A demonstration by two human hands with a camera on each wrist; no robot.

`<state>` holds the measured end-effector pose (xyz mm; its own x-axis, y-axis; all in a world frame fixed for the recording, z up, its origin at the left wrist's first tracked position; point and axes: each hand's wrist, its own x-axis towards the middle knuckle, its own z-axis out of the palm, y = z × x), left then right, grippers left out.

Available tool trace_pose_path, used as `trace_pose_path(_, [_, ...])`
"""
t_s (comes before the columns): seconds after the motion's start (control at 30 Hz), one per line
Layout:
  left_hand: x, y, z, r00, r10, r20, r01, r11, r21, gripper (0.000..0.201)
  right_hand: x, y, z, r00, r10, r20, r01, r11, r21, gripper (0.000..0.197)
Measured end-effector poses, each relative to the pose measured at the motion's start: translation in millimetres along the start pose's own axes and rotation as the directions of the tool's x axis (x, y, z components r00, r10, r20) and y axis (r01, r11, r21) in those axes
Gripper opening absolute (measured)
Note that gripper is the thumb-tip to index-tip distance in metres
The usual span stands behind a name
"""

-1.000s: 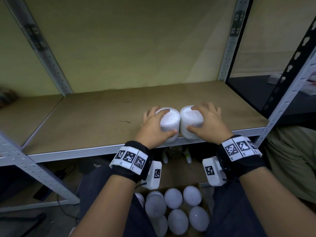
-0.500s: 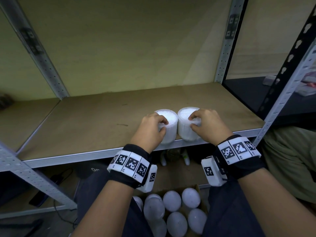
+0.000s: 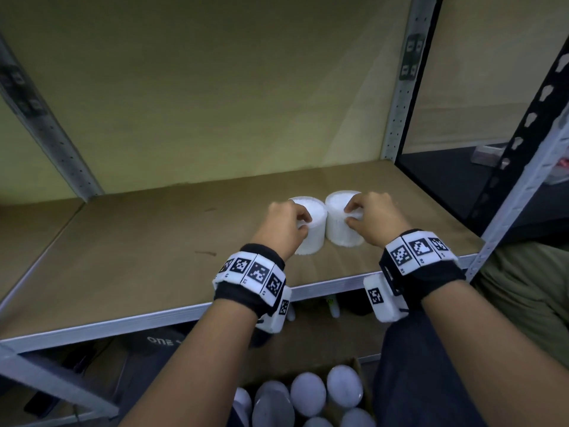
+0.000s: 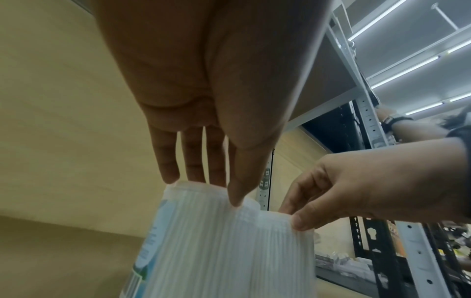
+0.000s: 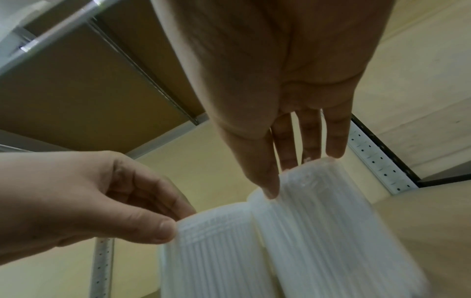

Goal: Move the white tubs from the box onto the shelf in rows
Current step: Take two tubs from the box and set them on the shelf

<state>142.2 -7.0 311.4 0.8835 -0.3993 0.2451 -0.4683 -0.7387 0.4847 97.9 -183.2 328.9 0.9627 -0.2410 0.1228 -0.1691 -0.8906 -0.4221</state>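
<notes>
The shelf [image 3: 129,241] is occupied by two white tubs standing upright and touching; the left tub [image 3: 312,232] is pinched at its rim by the left hand [image 3: 284,226], the right tub [image 3: 340,223] by the right hand [image 3: 374,218], while more tubs are seen in the box [image 3: 355,365] below

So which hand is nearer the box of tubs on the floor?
Neither clearly: the left hand and right hand are both up on the shelf, each pinching a tub, with the box below between the forearms.
</notes>
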Motion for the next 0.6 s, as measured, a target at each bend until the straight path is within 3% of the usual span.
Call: trace_pose_path(0.6, [160,-13,32,0.995,-0.069,0.074,0.07,0.997,-0.023,0.02,149,22,6,0.997,0.073,-0.003,-0.073,0.996,-0.06,0.023])
